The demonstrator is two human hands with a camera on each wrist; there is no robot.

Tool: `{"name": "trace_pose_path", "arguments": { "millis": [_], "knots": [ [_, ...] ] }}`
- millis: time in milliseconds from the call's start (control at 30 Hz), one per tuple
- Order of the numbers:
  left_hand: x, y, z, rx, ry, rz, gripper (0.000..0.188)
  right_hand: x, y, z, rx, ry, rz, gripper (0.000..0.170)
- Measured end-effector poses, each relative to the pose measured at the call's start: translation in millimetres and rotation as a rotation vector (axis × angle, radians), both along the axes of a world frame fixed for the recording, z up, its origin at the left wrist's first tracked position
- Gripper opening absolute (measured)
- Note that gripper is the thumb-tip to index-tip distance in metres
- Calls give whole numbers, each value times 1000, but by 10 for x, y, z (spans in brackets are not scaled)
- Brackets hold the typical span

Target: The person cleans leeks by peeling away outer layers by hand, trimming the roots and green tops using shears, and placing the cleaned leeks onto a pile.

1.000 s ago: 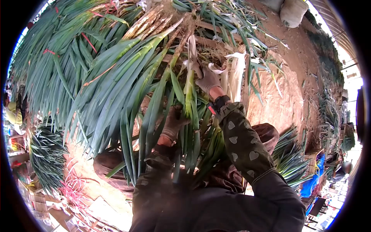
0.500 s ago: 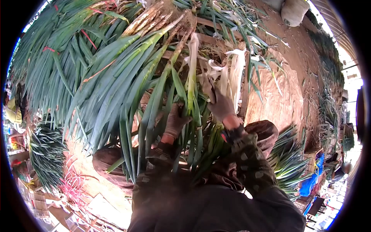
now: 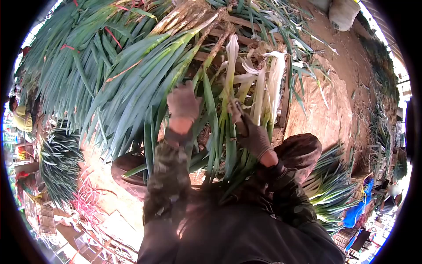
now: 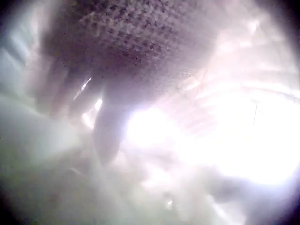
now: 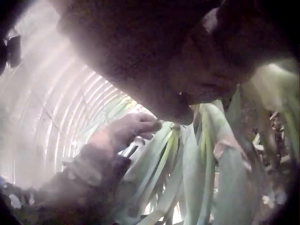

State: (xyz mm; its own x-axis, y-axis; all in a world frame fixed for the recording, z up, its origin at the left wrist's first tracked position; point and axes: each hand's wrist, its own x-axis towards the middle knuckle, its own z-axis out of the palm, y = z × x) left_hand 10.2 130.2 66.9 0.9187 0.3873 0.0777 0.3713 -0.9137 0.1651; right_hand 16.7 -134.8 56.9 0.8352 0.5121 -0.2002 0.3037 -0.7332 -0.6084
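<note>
Long green leeks (image 3: 118, 101) lie in a big heap before me. My gloved left hand (image 3: 183, 103) is bent over the leaves at the heap's near side; its fingertips are hidden in the head view. In the right wrist view the left hand (image 5: 136, 126) has bent fingers at the leaves; I cannot tell whether they grip any. My gloved right hand (image 3: 255, 138) pinches a peeled leek (image 3: 231, 61) partway along its green part. A slim dark piece with a shiny end shows at its fingers. The left wrist view is blurred and glaring.
Several pale peeled leeks (image 3: 276, 72) lie right of the pinched one on a slatted wooden rack. Brown cardboard (image 3: 321, 105) covers ground at right. More leeks (image 3: 59, 167) stand at far left near pink strings (image 3: 90, 198). A white sack (image 3: 344, 14) sits at back right.
My left hand has let go of the leek and moved up and left to the heap. The right hand has come down from the leek's white part and now pinches it lower.
</note>
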Motion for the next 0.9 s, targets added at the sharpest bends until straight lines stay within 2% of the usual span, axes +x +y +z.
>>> {"name": "trace_pose_path", "arguments": {
  "millis": [67, 100, 167, 267, 400, 500, 633, 700, 833, 900],
  "knots": [
    [195, 219, -407, 5, 136, 17, 45, -133, 112, -62, 87, -43, 75, 69],
    [280, 308, -548, 8, 203, 22, 44, -143, 156, -71, 94, -44, 49, 69],
    [346, 505, -649, -154, 213, 43, 46, -163, 210, -112, 104, -38, -3, 68],
    [311, 605, -617, -299, 225, 9, 49, -231, 172, -1, 46, 1, -49, 71],
    [216, 602, -518, -547, 198, -87, 51, -612, 164, 143, 23, 12, 41, 75],
    [122, 539, -452, -567, 223, -89, 51, -818, 205, 22, 49, 10, 35, 76],
    [61, 654, -613, -704, 177, -103, 49, -828, 275, -40, -27, 18, 15, 77],
    [60, 677, -628, -702, 183, -95, 48, -778, 314, -98, -32, -13, -20, 71],
    [-23, 657, -643, -969, 148, -103, 43, -572, 391, -249, -26, -107, -41, 66],
    [-53, 663, -696, -1009, 139, -72, 42, -405, 439, -269, -17, -174, -98, 52]
  ]
}}
